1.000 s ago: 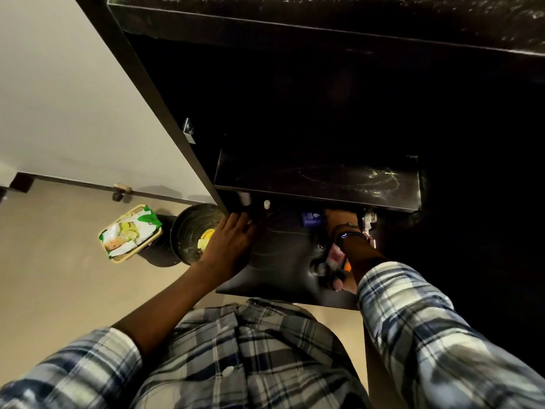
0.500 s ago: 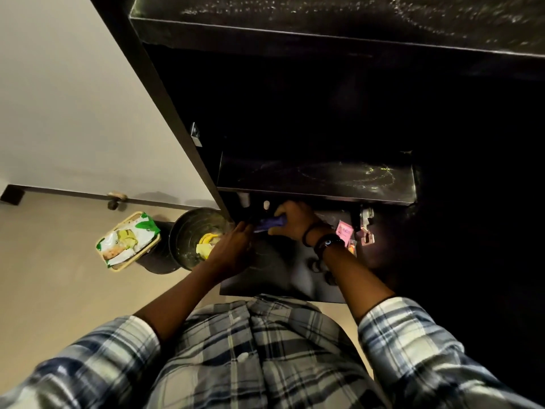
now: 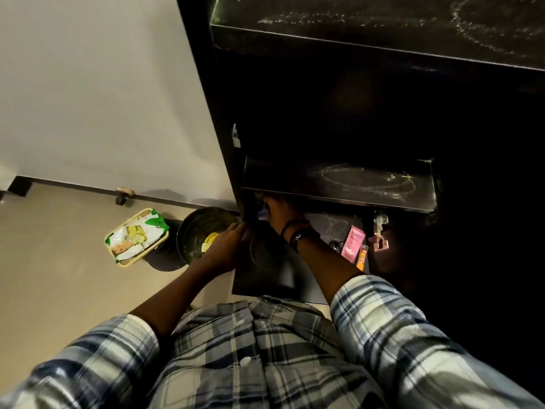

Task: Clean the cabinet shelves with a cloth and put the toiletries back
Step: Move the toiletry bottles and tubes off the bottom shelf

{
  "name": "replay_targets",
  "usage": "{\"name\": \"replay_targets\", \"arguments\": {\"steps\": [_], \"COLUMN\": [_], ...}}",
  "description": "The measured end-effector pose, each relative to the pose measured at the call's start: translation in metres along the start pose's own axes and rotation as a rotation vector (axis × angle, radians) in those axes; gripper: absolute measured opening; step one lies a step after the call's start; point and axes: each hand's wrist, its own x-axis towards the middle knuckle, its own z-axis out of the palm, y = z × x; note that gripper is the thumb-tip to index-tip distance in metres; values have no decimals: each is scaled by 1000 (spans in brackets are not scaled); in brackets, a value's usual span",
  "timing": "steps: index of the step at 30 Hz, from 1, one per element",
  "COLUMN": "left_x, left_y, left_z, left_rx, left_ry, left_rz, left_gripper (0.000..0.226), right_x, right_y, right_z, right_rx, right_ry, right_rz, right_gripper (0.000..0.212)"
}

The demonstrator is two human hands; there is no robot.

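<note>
Cabinet [image 3: 324, 119] first: black and open at the front, it fills the upper right of the view, with a pale wall [image 3: 103, 84] to its left and a beige floor [image 3: 59, 276] below the wall. Three shelves show inside. The top shelf [image 3: 368, 28] and the middle shelf [image 3: 339, 187] both carry pale, ring-shaped dust marks. The bottom shelf [image 3: 265, 276] lies lowest, its front edge just ahead of the person's plaid shirt [image 3: 250, 349].

On the floor, against the cabinet's left side, stands a dark round bin [image 3: 191, 228] with something yellow inside. Just left of the bin sits a small cream basket [image 3: 134, 261] filled by a green and white packet [image 3: 135, 234].

The left hand [image 3: 227, 246] reaches to the bottom shelf's front left corner. Its fingers are fairly straight, laid against the cabinet's left edge and gripping nothing. The right hand [image 3: 280, 212], a dark band on its wrist, is farther in at the shelf's back left corner, just under the middle shelf's front edge. Its fingers are curled round a small bluish item [image 3: 262, 214], of which only one end shows. The two hands are near each other but apart.

Toward the bottom shelf's right edge lies a pink tube [image 3: 352, 245], with a smaller orange tube [image 3: 362, 259] touching its right side. Just beyond them a metal hinge [image 3: 379, 236] hangs on the cabinet's right side.
</note>
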Motion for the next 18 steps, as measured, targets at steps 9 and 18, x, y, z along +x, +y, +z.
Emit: {"name": "replay_targets", "arguments": {"steps": [9,18], "left_x": [-9,-12], "left_y": [-14,-9], "left_z": [-5,0], "left_rx": [-67,-40], "left_ry": [-23,-39], "left_rz": [-16,7], "left_gripper": [60,62], "right_x": [2,-19], "right_y": [-4,9], "right_z": [2,-1], "right_rx": [-65,0], "right_ry": [97,194], "right_rz": [-11,54], "right_gripper": [43,49]}}
